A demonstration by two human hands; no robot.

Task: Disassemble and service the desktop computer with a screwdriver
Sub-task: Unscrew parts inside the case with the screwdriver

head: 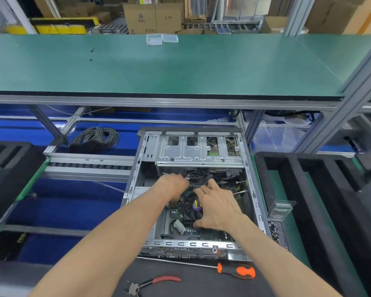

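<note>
The desktop computer case [253,189] lies open on its side in the middle, with the motherboard and the CPU fan [190,209] showing. Both my hands are inside it. My left hand [172,186] curls its fingers round the left end of a green memory module [192,186], beside a bundle of black cables. My right hand [219,207] rests its straight fingers on the module's right end. A small screwdriver with a yellow and purple handle [197,206] lies under that hand; I cannot tell whether the hand holds it. A long orange-handled screwdriver [237,271] lies in front of the case.
Red-handled pliers [156,281] lie on the dark mat near me. A small tray of screws [274,231] and a clear plastic box [281,207] stand right of the case. Black foam trays flank both sides. A cable coil [96,138] lies at the back left, under the green shelf [180,67].
</note>
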